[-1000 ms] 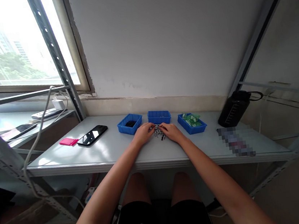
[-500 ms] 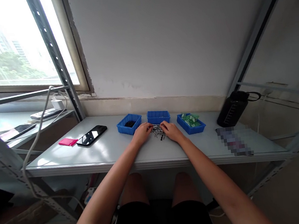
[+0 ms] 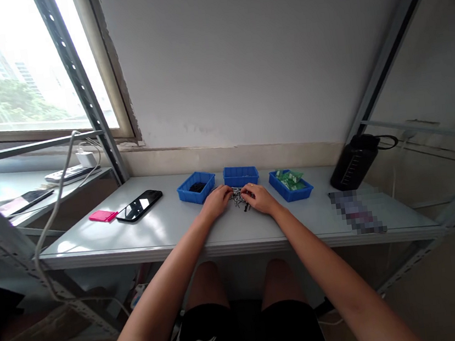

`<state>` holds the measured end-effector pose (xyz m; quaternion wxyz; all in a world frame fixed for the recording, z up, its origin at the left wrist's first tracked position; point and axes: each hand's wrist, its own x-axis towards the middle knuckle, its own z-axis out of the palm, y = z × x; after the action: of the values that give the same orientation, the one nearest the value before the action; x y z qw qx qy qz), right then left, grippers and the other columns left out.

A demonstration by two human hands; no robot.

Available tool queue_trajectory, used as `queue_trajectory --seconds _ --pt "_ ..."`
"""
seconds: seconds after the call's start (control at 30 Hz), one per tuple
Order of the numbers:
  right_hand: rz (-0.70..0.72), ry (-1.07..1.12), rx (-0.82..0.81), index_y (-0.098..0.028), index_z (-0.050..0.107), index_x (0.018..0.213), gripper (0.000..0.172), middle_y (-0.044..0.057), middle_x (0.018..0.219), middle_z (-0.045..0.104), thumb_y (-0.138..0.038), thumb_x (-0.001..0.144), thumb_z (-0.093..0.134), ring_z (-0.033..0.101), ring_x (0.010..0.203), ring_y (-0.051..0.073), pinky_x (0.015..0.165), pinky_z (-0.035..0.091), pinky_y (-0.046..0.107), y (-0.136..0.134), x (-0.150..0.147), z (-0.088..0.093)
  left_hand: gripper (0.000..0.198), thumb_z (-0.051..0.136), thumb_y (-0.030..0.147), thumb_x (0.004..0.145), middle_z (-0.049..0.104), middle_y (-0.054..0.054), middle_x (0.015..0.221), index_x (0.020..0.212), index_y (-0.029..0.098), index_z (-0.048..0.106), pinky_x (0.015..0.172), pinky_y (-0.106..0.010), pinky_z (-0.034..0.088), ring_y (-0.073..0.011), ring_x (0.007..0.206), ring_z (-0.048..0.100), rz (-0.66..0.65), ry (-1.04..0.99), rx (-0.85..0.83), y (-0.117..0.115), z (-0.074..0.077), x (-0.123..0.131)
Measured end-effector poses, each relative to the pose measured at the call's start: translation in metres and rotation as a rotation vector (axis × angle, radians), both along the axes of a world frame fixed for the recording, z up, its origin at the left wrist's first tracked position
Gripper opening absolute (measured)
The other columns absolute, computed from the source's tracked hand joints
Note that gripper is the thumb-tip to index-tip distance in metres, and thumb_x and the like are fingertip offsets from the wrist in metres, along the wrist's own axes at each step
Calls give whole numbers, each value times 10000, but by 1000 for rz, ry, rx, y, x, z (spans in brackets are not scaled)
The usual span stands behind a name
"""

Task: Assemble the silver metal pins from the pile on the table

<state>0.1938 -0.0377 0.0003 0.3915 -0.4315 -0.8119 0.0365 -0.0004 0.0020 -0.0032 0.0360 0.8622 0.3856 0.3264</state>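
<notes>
A small pile of silvery screws, with a few dark pieces among them, lies on the grey tabletop. My left hand rests at the pile's left side, its fingers curled together against the screws. From the right, my right hand reaches into the pile with thumb and fingers pinched. Whatever sits between the fingertips of either hand is too small to make out. Just behind the pile stands a blue bin holding a few tiny pieces.
A blue bin with dark small parts stands left, another with green packets right. Further left lie a phone and a pink item. On the right are a black bottle and a blurred-out flat object.
My right hand has shifted slightly left and its fingers have drawn closer together over the screws. My left hand stays nearly where it was.
</notes>
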Motion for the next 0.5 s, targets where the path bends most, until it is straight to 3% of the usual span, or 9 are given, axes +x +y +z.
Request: queue_trajectory --seconds 0.23,0.4,0.5 --pt "-168 133 51 -183 605 877 213 47 829 622 -326 865 448 563 715 164 694 439 282 13 11 -7 235 433 309 936 617 -76 971 1011 147 586 808 -361 482 -201 903 593 38 66 -28 2 -4 -1" --pt "-286 191 83 -166 553 1160 365 117 1112 590 -308 838 457 584 800 196 825 452 366 35 13 -11 240 510 338 911 611 -65 1001 1008 135 591 796 -365 501 -166 880 592 -16 161 -32 -6 -1 0" --pt "-326 197 69 -163 494 1268 506 148 1247 518 -309 786 530 588 875 231 866 442 407 45 15 -13 204 509 326 889 634 -54 905 878 163 631 777 -316 484 -183 863 595 -25 185 -29 -11 2 0"
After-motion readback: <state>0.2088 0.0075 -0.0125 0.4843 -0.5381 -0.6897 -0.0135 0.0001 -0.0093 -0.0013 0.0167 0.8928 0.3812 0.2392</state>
